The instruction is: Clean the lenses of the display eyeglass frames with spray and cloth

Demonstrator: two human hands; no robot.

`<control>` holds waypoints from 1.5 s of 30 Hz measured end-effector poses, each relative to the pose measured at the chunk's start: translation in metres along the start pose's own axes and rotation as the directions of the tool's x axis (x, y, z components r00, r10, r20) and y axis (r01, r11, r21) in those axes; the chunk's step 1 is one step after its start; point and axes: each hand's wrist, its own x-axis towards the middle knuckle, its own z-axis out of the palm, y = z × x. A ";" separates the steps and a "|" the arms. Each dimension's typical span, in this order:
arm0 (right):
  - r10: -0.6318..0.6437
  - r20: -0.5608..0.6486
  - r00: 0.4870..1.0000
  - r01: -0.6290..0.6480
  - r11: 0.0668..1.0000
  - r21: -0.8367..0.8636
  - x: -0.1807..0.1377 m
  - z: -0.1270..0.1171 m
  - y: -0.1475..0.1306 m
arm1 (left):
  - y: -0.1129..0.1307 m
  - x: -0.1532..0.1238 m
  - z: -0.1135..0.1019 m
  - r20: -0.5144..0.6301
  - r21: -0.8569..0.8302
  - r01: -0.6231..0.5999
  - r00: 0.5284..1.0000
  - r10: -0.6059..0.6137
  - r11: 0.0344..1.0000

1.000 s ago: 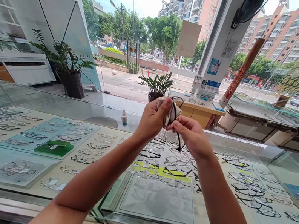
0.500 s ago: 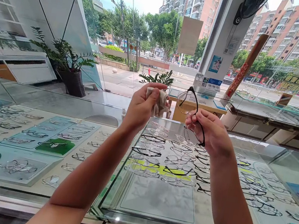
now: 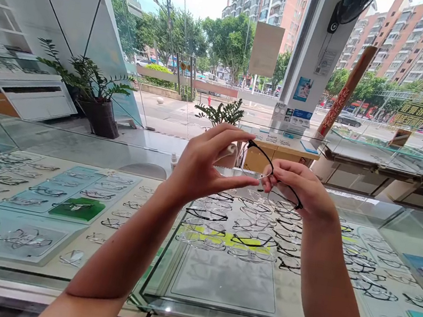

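Note:
A pair of eyeglasses point(image 3: 265, 153) with a black upper rim and clear lenses is held up and tilted above the glass counter. My right hand point(image 3: 301, 186) pinches it near the bridge, fingers closed. Beside its other lens is my left hand point(image 3: 203, 161), thumb and index finger spread on either side of that lens. Tucked in the left palm, partly hidden by the fingers, is a pale cloth point(image 3: 228, 157). Whether the left fingertips touch the frame, I cannot tell.
Below my hands, a glass display counter point(image 3: 223, 285) holds rows of eyeglass frames point(image 3: 208, 215). More frames lie in the left case point(image 3: 30, 269). A small white bottle point(image 3: 174, 160) stands behind my left wrist. Farther off are potted plants point(image 3: 99, 115) and a wooden desk point(image 3: 285, 153).
My left hand has opened its thumb and index finger and moved right, around the lens. The eyeglasses have tilted and come slightly lower in my right hand.

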 end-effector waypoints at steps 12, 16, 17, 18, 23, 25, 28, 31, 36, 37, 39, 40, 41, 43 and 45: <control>-0.160 -0.097 0.982 0.135 0.965 -0.223 -0.007 0.000 -0.008 | 0.004 -0.003 -0.002 -0.059 0.167 -0.101 0.992 0.113 0.981; -0.517 -0.297 0.802 0.361 0.817 -0.449 -0.007 -0.002 -0.005 | 0.001 -0.005 -0.001 -0.290 0.222 -0.037 0.951 0.103 0.974; -0.594 -0.316 0.740 0.382 0.757 -0.530 -0.006 -0.002 -0.003 | 0.000 -0.006 0.000 -0.350 0.225 -0.011 0.932 0.092 0.974; -0.657 -0.318 0.684 0.384 0.695 -0.608 -0.006 -0.001 -0.001 | -0.001 -0.007 0.001 -0.399 0.227 0.011 0.913 0.082 0.974; -0.773 -0.264 0.577 0.281 0.491 -0.824 -0.004 0.011 0.008 | -0.003 -0.008 0.006 -0.496 0.233 0.102 0.868 0.027 0.967; -0.786 -0.270 0.556 0.251 0.469 -0.847 -0.003 0.016 0.010 | -0.004 -0.008 0.007 -0.499 0.226 0.128 0.867 0.002 0.966; -0.799 -0.272 0.537 0.213 0.441 -0.872 -0.002 0.020 0.012 | -0.003 -0.007 0.008 -0.493 0.215 0.143 0.870 -0.019 0.966; -0.804 -0.277 0.527 0.168 0.418 -0.893 -0.002 0.021 0.011 | -0.003 -0.006 0.008 -0.454 0.191 0.162 0.889 -0.060 0.968; -0.804 -0.309 0.508 0.116 0.419 -0.901 -0.002 0.019 0.012 | -0.004 -0.006 0.011 -0.419 0.145 0.198 0.900 -0.121 0.970; -0.803 -0.310 0.508 0.114 0.420 -0.901 -0.001 0.019 0.012 | -0.004 -0.006 0.012 -0.422 0.137 0.204 0.897 -0.129 0.969; -0.802 -0.314 0.508 0.110 0.422 -0.900 -0.001 0.018 0.013 | -0.004 -0.006 0.013 -0.429 0.118 0.216 0.891 -0.146 0.969; -0.802 -0.318 0.506 0.106 0.423 -0.900 -0.001 0.019 0.013 | -0.004 -0.007 0.013 -0.432 0.106 0.224 0.888 -0.158 0.969; -0.803 -0.321 0.503 0.100 0.422 -0.901 0.000 0.019 0.013 | -0.004 -0.007 0.014 -0.434 0.094 0.233 0.885 -0.171 0.968; -0.808 -0.322 0.493 0.089 0.415 -0.905 0.000 0.019 0.014 | -0.004 -0.007 0.014 -0.442 0.071 0.249 0.876 -0.193 0.966; -0.814 -0.317 0.486 0.088 0.407 -0.909 0.000 0.020 0.014 | -0.004 -0.007 0.014 -0.456 0.059 0.256 0.866 -0.202 0.965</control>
